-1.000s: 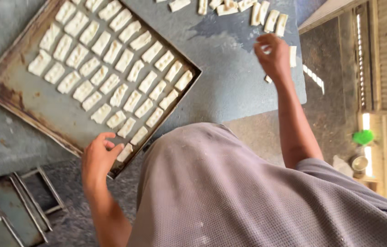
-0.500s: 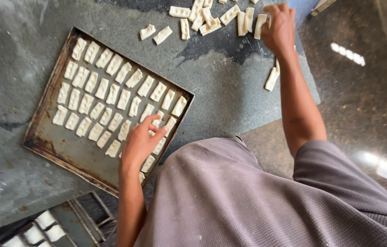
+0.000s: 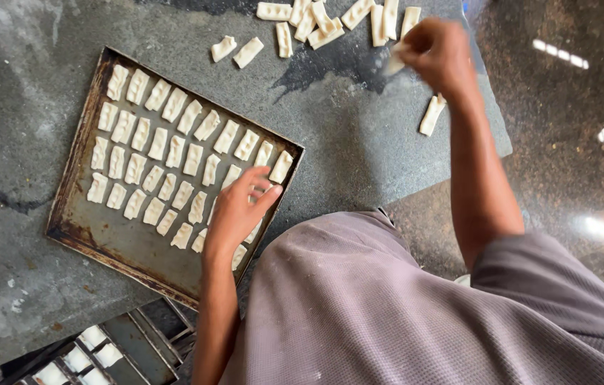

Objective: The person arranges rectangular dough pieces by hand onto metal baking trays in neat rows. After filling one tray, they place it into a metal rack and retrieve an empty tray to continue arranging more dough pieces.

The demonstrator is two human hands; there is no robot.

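The left hand [image 3: 239, 207] is now lying open over the tray [image 3: 74, 214]; the right hand [image 3: 439, 51] is pinching a soft dough piece [image 3: 395, 64] by its end.

Counter [image 3: 359, 135]: mottled grey, with a darker stain beneath the loose pieces. Baking tray [image 3: 84, 214]: dark metal, rust-brown along the rim and base. Dough pieces [image 3: 173, 153] in the tray: pale cream, each stamped with small dents. Loose dough pieces [image 3: 316, 21]: same cream. Shirt [image 3: 387, 314]: greyish mauve, fine waffle weave. Floor [image 3: 566, 142]: dark speckled brown
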